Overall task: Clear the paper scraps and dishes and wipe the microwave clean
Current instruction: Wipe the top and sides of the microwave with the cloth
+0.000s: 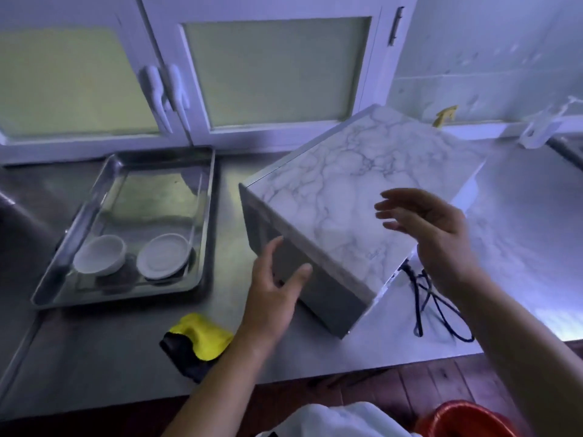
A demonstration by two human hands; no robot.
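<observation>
The microwave [347, 197], wrapped in white marble-patterned film, stands turned at an angle on the steel counter. My left hand [276, 288] is open, its fingers against the microwave's grey side near the front corner. My right hand [432, 228] hovers open above the top's right edge, fingers spread, holding nothing. A yellow and black cloth [197, 342] lies crumpled on the counter in front of the left hand. Two white dishes [100, 254] [164, 255] sit upside down in a metal tray [50, 279] at the left.
The microwave's black cord [435, 304] lies looped on the counter at its right. White cabinet doors [274, 74] stand behind. A yellow spray trigger [444, 115] peeks over the microwave. A red bin [467, 421] sits on the floor at lower right, below the counter edge.
</observation>
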